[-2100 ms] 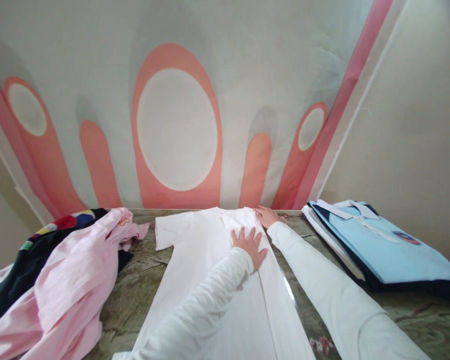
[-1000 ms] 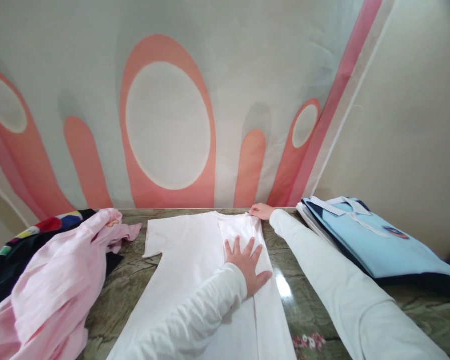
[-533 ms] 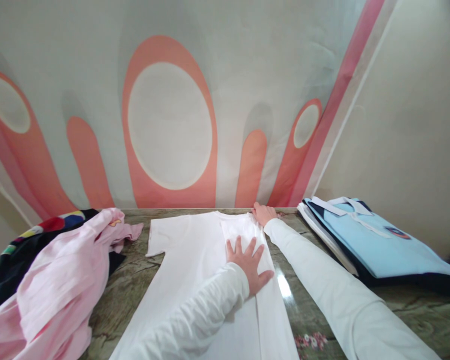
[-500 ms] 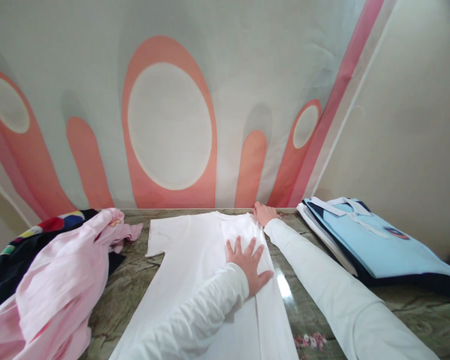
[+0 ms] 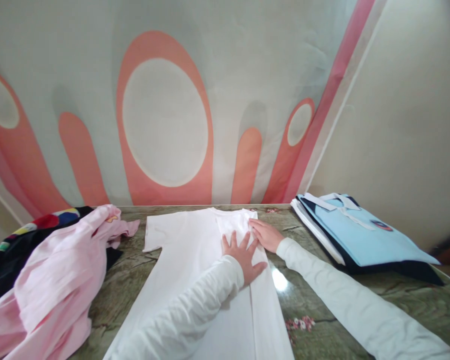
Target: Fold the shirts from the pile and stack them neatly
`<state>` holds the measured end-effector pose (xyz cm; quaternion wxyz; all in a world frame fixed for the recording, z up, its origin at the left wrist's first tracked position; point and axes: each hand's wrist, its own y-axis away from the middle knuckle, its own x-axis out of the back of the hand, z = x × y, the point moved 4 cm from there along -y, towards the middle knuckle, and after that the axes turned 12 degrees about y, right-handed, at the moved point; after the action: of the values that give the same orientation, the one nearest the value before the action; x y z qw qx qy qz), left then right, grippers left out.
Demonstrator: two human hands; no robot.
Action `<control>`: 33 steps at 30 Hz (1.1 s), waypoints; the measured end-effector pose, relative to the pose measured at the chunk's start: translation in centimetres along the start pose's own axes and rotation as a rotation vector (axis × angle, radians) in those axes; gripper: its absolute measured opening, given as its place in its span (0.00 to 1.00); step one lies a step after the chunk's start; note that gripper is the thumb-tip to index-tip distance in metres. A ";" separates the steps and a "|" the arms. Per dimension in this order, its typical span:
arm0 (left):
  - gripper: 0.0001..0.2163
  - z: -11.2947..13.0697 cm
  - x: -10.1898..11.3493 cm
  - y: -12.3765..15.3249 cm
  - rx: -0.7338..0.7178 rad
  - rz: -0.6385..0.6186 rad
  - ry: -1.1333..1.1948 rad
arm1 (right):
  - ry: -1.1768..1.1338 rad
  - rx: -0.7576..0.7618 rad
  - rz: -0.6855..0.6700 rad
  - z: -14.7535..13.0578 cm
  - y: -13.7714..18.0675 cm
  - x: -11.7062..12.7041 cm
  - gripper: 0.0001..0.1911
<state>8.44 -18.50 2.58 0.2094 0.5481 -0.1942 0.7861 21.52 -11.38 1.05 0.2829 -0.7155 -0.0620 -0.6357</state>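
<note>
A white short-sleeved T-shirt lies flat in front of me, its collar toward the wall. One sleeve sticks out on the left, while the right side is folded inward as a long strip. My left hand rests on the folded strip with fingers spread, palm down. My right hand lies at the shirt's right edge near the shoulder, fingers stretched out and touching the cloth. Neither hand grips anything.
On the left is a heap with a pink garment over a black one. A stack of folded clothes, light blue garment on top, sits at the right. The wood-patterned table meets a printed wall.
My right hand has moved from the shirt's top right corner down toward me and flattened along its edge. My left hand stays spread on the shirt. The view has shifted slightly.
</note>
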 end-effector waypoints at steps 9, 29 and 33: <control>0.37 -0.1 -0.1 0.0 0.011 0.019 -0.030 | 0.124 -0.198 -0.189 2.7 -2.5 -1.7 0.25; 0.40 -1.3 0.1 -0.3 0.072 0.041 -0.035 | 0.134 -0.247 -0.075 1.6 -0.7 -1.1 0.23; 0.37 -1.4 0.1 -0.3 0.065 0.032 -0.018 | 0.135 -0.254 -0.095 2.0 -0.9 -1.2 0.23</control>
<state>7.50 -17.47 2.27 0.1772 0.5584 -0.1792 0.7904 22.66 -9.28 0.14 0.1632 -0.6974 0.0046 -0.6978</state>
